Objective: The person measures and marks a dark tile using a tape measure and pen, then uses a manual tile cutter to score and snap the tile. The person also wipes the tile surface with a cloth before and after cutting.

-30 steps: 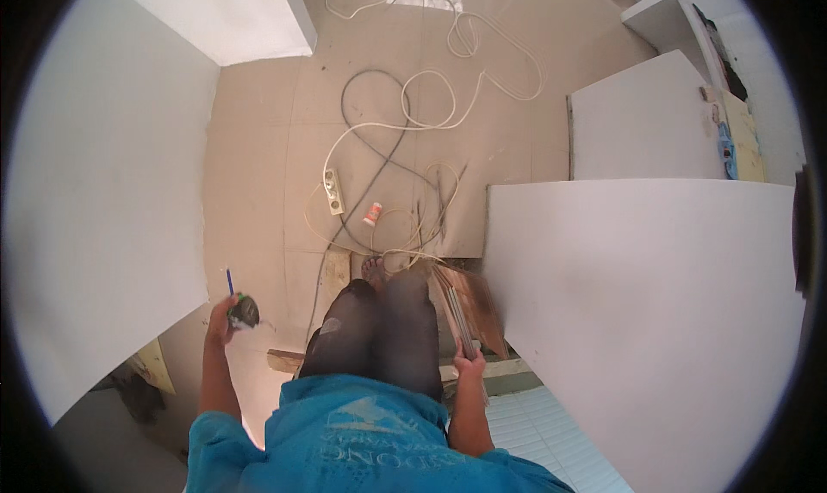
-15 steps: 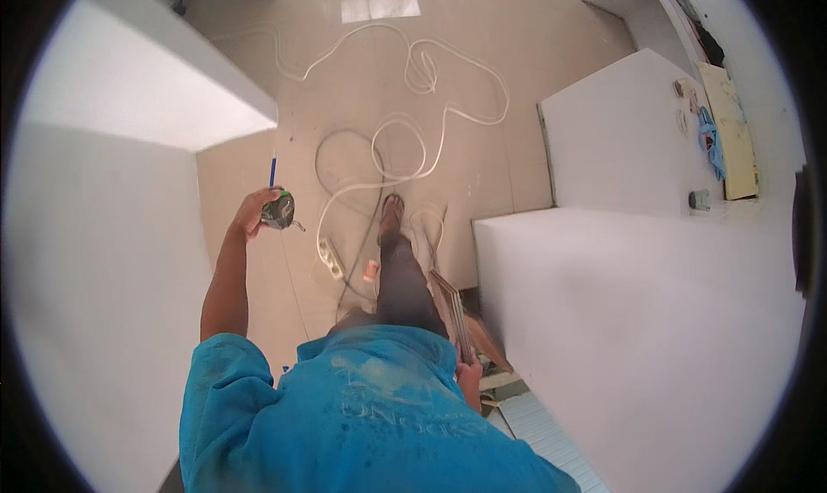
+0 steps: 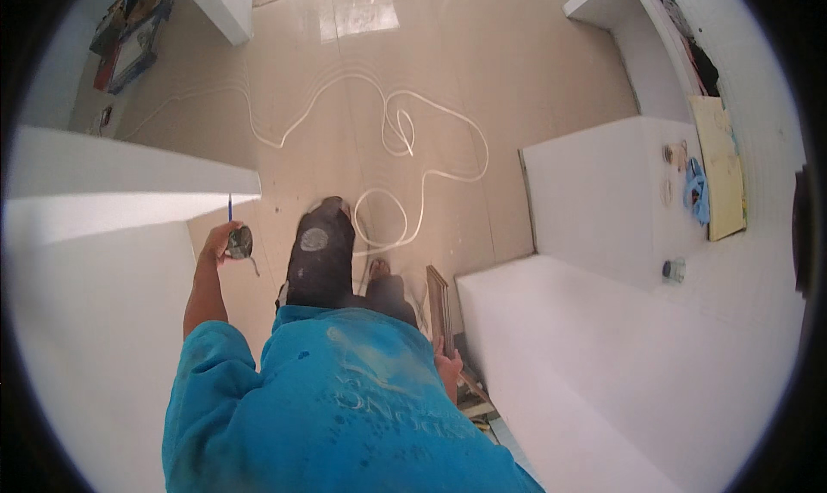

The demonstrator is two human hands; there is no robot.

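My left hand (image 3: 219,241), arm stretched out, is closed around a dark tape measure (image 3: 240,243). Its short end of tape hangs free, and a blue pencil (image 3: 230,209) sticks up from the same fingers. Down by my right hip, my right hand (image 3: 448,368) grips long, thin brown boards (image 3: 439,310) that stand on edge and point forward. My body partly hides their lower ends, so I cannot tell how many there are.
A white cable (image 3: 422,183) lies in loops on the tiled floor ahead. White walls (image 3: 95,166) rise at left, and a white ledge (image 3: 551,312) is at right. Farther up stand a yellow board (image 3: 718,170), a blue cloth (image 3: 696,192) and a small glass (image 3: 674,270).
I have stepped forward, with one leg now swung ahead over the cable. Both hands keep their hold. The power strip and orange item on the floor have gone out of sight.
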